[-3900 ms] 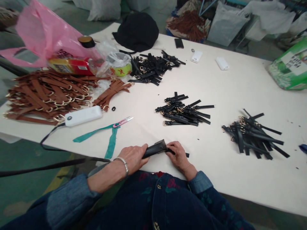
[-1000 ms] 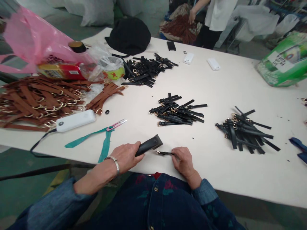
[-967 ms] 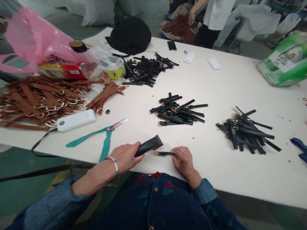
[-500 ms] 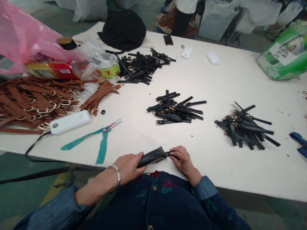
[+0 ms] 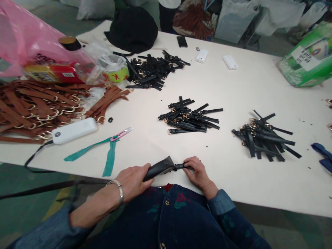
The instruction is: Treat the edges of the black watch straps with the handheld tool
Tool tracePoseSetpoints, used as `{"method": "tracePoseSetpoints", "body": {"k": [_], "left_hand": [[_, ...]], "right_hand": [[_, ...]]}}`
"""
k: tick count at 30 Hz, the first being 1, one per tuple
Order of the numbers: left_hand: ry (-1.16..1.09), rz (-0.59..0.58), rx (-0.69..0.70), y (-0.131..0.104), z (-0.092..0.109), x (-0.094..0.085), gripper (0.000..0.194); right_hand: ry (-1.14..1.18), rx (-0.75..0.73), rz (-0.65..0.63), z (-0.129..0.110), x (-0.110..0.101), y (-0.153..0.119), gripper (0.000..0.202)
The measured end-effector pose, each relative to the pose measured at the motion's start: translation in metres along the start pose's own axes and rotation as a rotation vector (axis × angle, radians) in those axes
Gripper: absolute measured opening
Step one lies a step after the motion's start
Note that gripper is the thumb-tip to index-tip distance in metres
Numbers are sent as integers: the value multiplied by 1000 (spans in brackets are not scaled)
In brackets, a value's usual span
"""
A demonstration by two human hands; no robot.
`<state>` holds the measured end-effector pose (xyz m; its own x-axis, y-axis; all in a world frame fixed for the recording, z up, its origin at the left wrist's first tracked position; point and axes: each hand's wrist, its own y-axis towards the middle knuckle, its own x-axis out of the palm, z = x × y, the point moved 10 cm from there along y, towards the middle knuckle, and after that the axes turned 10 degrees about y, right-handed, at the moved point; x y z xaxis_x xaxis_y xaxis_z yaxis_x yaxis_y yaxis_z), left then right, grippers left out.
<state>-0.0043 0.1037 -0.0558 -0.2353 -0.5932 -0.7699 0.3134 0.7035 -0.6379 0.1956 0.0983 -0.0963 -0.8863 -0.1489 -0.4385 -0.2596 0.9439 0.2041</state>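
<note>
Near the table's front edge, my left hand (image 5: 135, 181) is wrapped round a wide black leather piece (image 5: 159, 168), tilted up to the right. My right hand (image 5: 197, 173) pinches a narrow black strap (image 5: 180, 166) that comes out of the wide piece's right end. Beyond my hands lies a pile of black buckled straps (image 5: 186, 119). A second such pile (image 5: 261, 136) is to the right, and a third (image 5: 153, 71) sits farther back by a black cap (image 5: 133, 30).
Brown straps (image 5: 28, 107) with metal rings heap at the left, beside a white power bank (image 5: 74, 130). Pink-handled snips (image 5: 120, 135) lie on green ribbon (image 5: 109, 159). A green bag (image 5: 306, 62) stands back right. Behind the table, a person's dark-clothed legs (image 5: 166, 19) show.
Both black pieces have shifted slightly left with my left hand, and more of the narrow strap shows between my hands. The person behind the table has moved left.
</note>
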Motion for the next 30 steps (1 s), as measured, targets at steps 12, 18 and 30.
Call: {"method": "tracePoseSetpoints", "body": {"k": [12,18,30], "left_hand": [[24,48,35,17,34,-5,33],[-83,7,-15,15,12,-6,35],[-1,-5,13,6,22,-2,31]], "right_hand": [[18,4,6,0,-1,1,9],[12,-2,13,-1,-1,1,10],[8,-4,12,-1,-1,1,9]]}}
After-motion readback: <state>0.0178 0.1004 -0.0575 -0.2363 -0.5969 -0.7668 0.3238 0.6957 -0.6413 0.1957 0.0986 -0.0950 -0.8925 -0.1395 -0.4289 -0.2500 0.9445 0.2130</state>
